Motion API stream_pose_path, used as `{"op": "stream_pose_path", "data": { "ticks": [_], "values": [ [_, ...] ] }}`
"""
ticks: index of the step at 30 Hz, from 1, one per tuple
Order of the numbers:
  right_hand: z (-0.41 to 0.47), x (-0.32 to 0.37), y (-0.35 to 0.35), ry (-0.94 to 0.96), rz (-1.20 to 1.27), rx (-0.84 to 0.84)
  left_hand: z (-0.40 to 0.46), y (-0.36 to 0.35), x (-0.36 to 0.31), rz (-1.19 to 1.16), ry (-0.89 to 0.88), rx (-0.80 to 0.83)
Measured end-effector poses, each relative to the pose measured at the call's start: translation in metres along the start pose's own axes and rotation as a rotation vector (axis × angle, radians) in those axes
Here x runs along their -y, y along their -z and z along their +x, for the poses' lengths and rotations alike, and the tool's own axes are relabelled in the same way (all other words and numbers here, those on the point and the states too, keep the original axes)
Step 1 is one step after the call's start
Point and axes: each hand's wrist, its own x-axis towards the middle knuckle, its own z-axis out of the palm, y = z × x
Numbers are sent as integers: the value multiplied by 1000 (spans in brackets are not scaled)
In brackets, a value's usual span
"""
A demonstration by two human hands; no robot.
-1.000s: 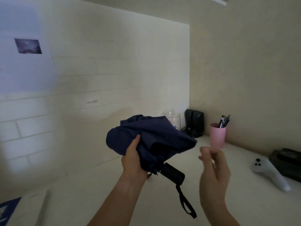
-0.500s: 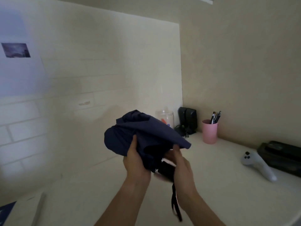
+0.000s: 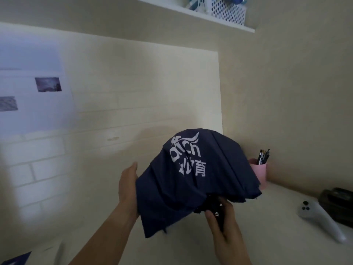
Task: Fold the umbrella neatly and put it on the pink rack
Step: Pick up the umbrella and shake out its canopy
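Observation:
A dark navy umbrella (image 3: 194,180) with white printed lettering hangs in the air above the desk, its canopy loose and bunched. My left hand (image 3: 128,186) grips the canopy's left side, fingers partly under the cloth. My right hand (image 3: 223,224) holds the black handle end beneath the canopy; the handle is mostly hidden by the hand and cloth. No pink rack is in view.
A pink cup of pens (image 3: 259,171) stands behind the umbrella at the wall. A white controller (image 3: 321,219) and a dark case (image 3: 338,199) lie on the desk (image 3: 277,236) at right. A wall shelf (image 3: 210,20) with a white perforated basket (image 3: 228,11) runs above.
The view tilted upward, revealing the shelf. The umbrella turned so its printed side faces me, and the canopy spread wider. My right hand came onto the handle from free air.

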Motion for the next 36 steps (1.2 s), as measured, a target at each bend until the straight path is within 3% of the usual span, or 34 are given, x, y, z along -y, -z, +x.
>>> {"op": "stream_pose_path", "data": {
  "ticks": [3, 6, 8, 9, 11, 15, 17, 19, 23, 25, 27, 29, 32, 33, 36],
  "values": [
    [-1, -6, -1, 52, -38, -15, -29, -15, -20, 40, -106, 177],
    [-3, -8, -1, 160, -161, -63, -43, -22, -17, 484, -340, 377],
    [0, -11, 0, 227, -400, -144, -35, -17, -3, 803, -510, 140],
    [3, -12, 1, 241, -528, -174, -32, -15, 0, 829, -508, 2],
    [6, -13, 4, 333, -683, -247, -33, -14, 2, 645, -448, -124],
    [5, -8, 4, 487, -774, -304, -55, -36, -7, 217, -216, 184],
    [5, -7, 4, 499, -797, -282, -54, -37, -7, 332, -260, 203],
    [6, -7, 8, 490, -819, -268, -45, -25, -7, 455, -311, 99],
    [10, -2, 21, 532, -899, -261, -19, 14, -5, 615, -214, -28],
    [10, -2, 25, 556, -939, -249, -14, 26, -5, 585, -168, -149],
    [10, -4, 27, 576, -990, -254, -27, 23, -13, 547, -248, -274],
    [8, -4, 25, 619, -1056, -259, -48, 6, -27, 459, -198, -169],
    [3, 5, 18, 708, -1115, -267, -74, -32, -37, 413, 222, 231],
    [1, 9, 14, 735, -1126, -259, -71, -44, -33, 372, 278, 309],
    [-6, 19, 6, 772, -1090, -177, -53, -50, -9, 198, 269, 288]
  ]
}}
